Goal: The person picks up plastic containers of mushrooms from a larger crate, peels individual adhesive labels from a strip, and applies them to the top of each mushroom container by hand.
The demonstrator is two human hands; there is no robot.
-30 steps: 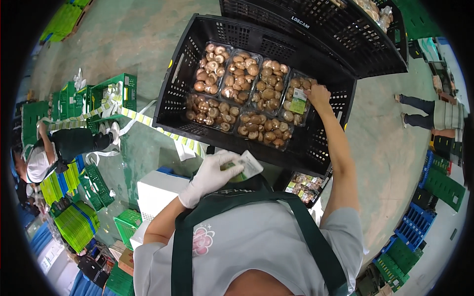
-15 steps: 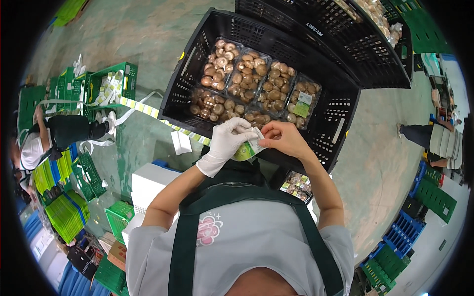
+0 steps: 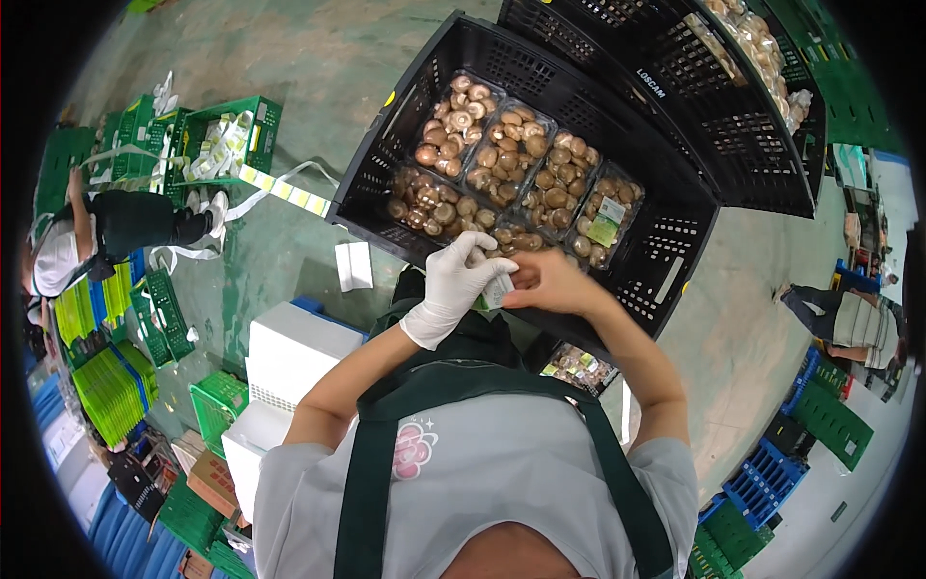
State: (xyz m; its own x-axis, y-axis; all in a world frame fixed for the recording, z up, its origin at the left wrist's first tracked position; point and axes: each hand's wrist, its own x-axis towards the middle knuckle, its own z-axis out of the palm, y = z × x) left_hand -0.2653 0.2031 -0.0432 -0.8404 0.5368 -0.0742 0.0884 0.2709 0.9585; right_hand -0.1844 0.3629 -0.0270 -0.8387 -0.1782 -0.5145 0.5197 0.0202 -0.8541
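Got a white-and-green label (image 3: 496, 292) pinched in my gloved left hand (image 3: 458, 285), just over the near edge of the black crate (image 3: 670, 241). My bare right hand (image 3: 555, 285) is curled at its right side, can't tell if it's gripping. Mushroom packs (image 3: 507, 154) sit farther back, inside the crate.

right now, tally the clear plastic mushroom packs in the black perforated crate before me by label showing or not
Clear plastic pack with green-and-white label: 1
Clear plastic packs with no label showing: 5, one partly hidden
Total: 6
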